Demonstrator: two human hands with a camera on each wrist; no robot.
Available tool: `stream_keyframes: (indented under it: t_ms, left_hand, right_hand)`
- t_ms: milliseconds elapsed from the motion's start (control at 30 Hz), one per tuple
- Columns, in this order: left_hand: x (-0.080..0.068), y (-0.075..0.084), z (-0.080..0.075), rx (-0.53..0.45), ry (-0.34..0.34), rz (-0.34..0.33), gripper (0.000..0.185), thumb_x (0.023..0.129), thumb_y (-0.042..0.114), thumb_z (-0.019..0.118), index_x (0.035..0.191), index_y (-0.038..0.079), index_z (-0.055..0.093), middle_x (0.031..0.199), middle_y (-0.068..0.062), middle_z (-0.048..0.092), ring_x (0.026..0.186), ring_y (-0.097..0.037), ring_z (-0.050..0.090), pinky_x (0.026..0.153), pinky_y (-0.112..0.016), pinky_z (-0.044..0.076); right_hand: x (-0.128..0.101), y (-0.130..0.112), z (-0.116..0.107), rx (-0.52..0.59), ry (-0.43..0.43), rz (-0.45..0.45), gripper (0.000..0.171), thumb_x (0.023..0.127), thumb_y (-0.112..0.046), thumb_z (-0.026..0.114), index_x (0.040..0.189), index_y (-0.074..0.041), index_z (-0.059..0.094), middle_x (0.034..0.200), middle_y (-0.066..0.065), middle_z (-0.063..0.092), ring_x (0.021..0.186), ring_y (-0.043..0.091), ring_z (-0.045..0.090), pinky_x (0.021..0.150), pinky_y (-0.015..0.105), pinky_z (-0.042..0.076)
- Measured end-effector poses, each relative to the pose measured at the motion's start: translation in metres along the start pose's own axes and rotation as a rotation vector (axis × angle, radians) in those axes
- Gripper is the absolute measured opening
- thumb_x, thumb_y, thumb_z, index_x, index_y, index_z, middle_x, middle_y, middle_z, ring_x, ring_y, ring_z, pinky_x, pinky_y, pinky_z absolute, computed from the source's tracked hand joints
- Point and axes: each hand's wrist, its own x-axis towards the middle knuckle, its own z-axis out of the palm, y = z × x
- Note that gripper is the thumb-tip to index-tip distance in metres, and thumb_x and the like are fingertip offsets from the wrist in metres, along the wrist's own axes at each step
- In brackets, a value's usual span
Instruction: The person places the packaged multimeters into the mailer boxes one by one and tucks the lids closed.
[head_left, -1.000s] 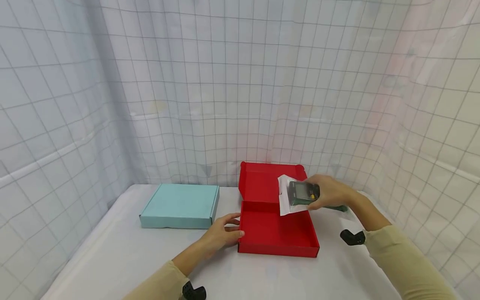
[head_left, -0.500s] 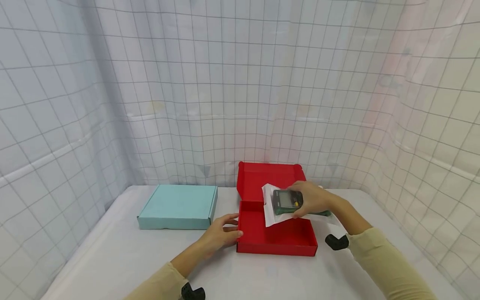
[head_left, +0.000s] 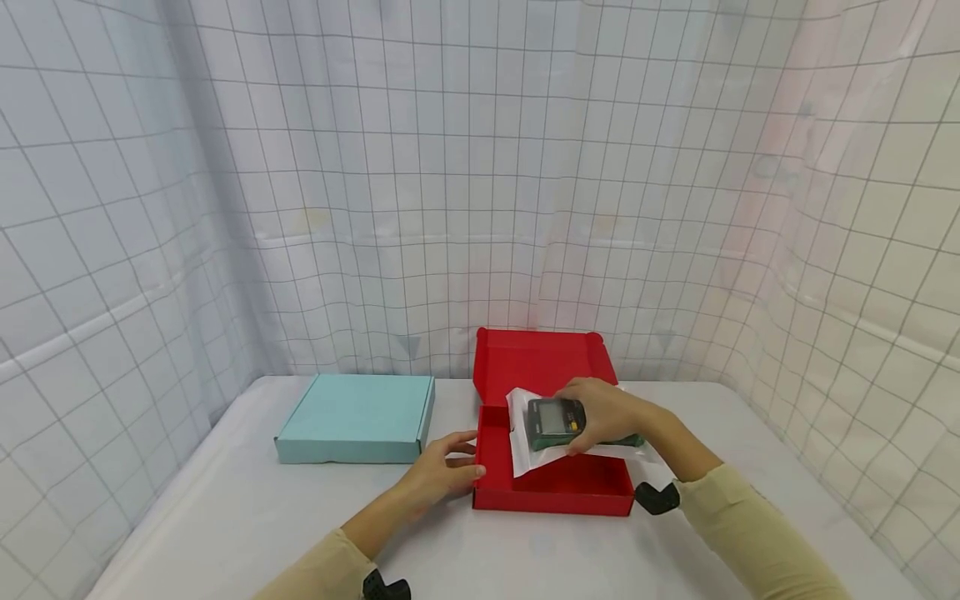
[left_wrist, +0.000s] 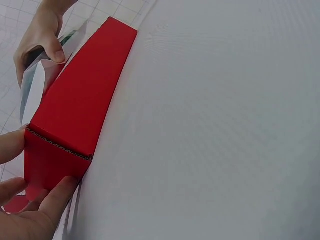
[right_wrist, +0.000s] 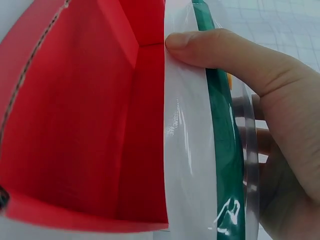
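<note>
My right hand (head_left: 609, 414) grips a dark green handheld meter (head_left: 553, 422) with a grey screen, packed in a clear and white plastic bag (head_left: 522, 457). It holds the bagged meter tilted over the open red cardboard box (head_left: 555, 500). In the right wrist view, the thumb presses the bag's white back (right_wrist: 187, 135), and the red interior shows beside it. My left hand (head_left: 442, 473) rests against the box's left side, fingers loosely extended. The left wrist view shows its fingertips (left_wrist: 62, 192) touching the red end wall at the corner.
A closed light blue box (head_left: 360, 417) lies to the left on the white table (head_left: 300, 533). The red box's lid (head_left: 536, 358) stands raised at the back. A white gridded curtain (head_left: 480, 183) surrounds the table at the back and sides.
My right hand has brought the bagged meter left and down, from the box's right side to low over its opening. The left hand has stayed at the box's left side.
</note>
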Motion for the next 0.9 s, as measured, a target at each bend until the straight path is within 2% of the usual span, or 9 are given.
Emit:
stream_keyframes:
  t_ms: [533,900]
  left_hand:
    - [0.000,-0.001,0.001,0.022,0.010,-0.002,0.074,0.092,0.015,0.080,0.155,0.004,0.043,0.139,-0.018,0.053,0.124,-0.036,0.056,0.087,-0.045,0.060]
    - [0.001,0.001,0.000,0.018,0.007,0.001,0.072,0.092,0.014,0.080,0.154,0.004,0.044,0.138,-0.018,0.053,0.123,-0.036,0.056,0.088,-0.044,0.060]
  right_hand:
    - [0.011,-0.012,0.027,-0.068,-0.026,-0.027,0.085,0.066,-0.047,0.094,0.138,-0.013,0.064,0.128,-0.002,0.058,0.111,0.016,0.053,0.078,0.030,0.056]
    - [0.020,-0.019,0.038,-0.081,-0.021,-0.031,0.085,0.067,-0.049,0.093,0.138,-0.012,0.064,0.125,-0.003,0.059,0.110,0.015,0.053,0.078,0.031,0.056]
